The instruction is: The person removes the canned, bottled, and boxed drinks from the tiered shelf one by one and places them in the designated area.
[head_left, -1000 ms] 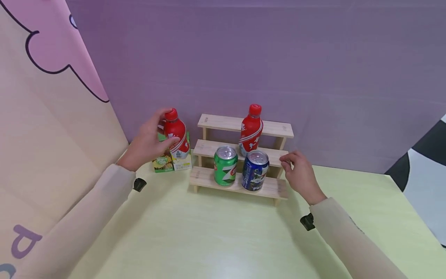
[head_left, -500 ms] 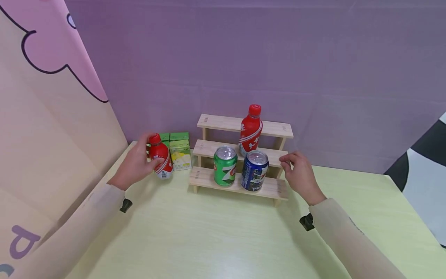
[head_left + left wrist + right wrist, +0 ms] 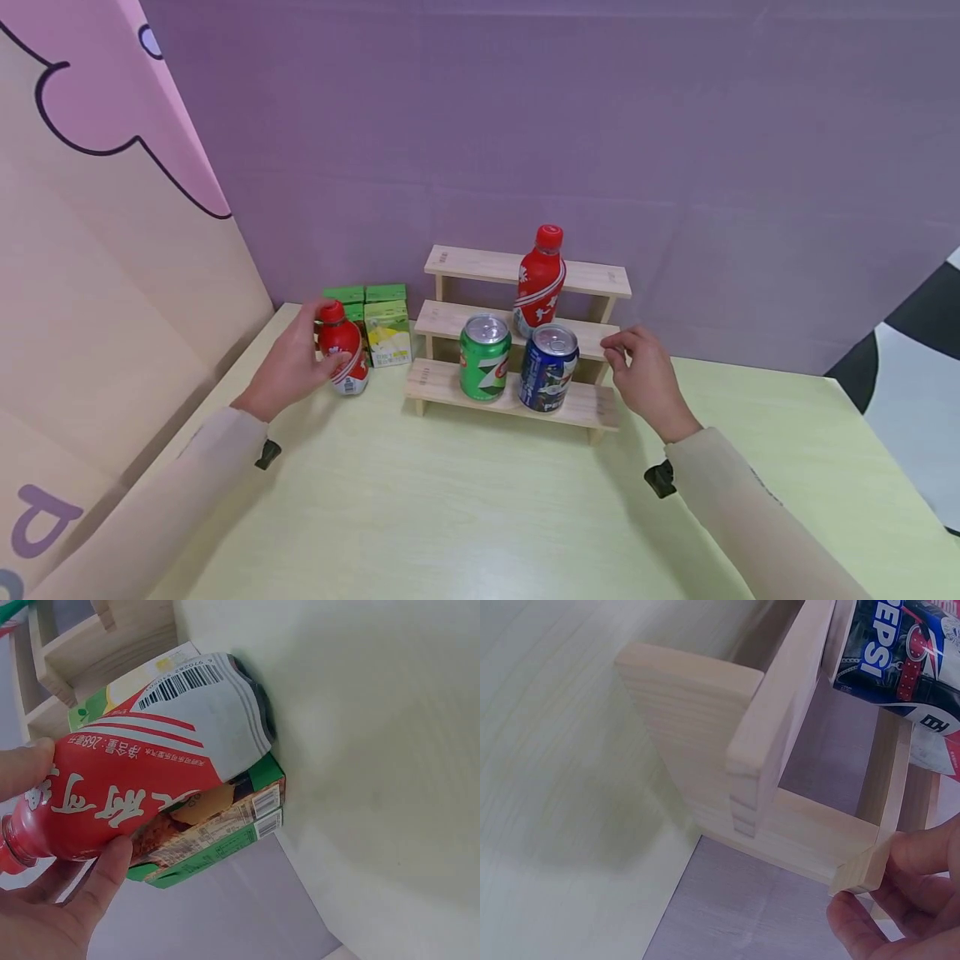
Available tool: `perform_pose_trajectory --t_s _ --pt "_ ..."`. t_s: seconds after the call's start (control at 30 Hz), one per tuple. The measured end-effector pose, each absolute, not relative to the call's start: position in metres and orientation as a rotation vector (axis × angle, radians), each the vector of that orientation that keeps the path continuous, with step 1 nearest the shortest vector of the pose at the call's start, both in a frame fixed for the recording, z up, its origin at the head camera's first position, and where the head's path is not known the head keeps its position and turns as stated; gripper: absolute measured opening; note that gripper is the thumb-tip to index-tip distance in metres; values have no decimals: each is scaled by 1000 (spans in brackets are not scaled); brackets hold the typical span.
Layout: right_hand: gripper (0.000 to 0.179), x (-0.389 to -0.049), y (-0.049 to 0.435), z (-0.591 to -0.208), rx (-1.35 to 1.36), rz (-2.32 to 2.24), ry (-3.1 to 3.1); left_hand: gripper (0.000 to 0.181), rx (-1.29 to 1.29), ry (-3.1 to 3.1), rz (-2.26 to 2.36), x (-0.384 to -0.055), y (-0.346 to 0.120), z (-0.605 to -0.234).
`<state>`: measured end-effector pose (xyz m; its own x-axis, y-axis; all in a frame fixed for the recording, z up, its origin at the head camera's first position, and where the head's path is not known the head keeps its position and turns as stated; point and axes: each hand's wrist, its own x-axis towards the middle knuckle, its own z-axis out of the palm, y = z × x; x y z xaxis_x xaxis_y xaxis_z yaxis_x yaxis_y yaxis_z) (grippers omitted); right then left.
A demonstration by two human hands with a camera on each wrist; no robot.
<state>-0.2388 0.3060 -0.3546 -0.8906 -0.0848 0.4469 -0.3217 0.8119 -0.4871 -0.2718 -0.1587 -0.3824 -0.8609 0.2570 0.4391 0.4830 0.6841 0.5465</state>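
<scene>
"What's nearest?"

"Two pale sleeves (image 3: 172, 500), coming in from the lower corners over the light surface (image 3: 465, 517). Each wrist carries a small black device (image 3: 267, 454)."

"And the left hand (image 3: 288, 367)?"

"Its grip is clamped on a red bottle (image 3: 343, 346), thumb on one side, fingers on the other, up toward the neck. The bottle is at the left, apart from the wooden stand (image 3: 432, 381), cap up. Whether its base touches the surface, I can't tell."

"What's on the stand?"

"It has three steps. On the lowest step, a green can (image 3: 484, 358) and a blue can (image 3: 550, 371) stand upright side by side, green to the left. The right wrist view shows PEPSI on the blue one."

"Where's the right hand (image 3: 647, 379)?"

"At the right end of the middle step (image 3: 444, 318). Its grip is together there, thumb and finger pinching the end of the board."

"Anything farther back?"

"A second bottle (image 3: 541, 283), also red, stands upright on the middle step, behind the cans. Left of the stand, green-topped cartons (image 3: 387, 333) stand grouped beyond the held bottle, which partly hides them. Then comes the top step (image 3: 480, 263), and behind everything a purple backdrop (image 3: 525, 108)."
</scene>
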Motion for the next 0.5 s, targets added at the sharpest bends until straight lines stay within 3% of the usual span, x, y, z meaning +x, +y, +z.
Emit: perform_pose_trajectory --t_s 0.5 --pt "14 -238 305 -354 277 810 -2604 69 -633 -2383 -778 -269 -145 -358"
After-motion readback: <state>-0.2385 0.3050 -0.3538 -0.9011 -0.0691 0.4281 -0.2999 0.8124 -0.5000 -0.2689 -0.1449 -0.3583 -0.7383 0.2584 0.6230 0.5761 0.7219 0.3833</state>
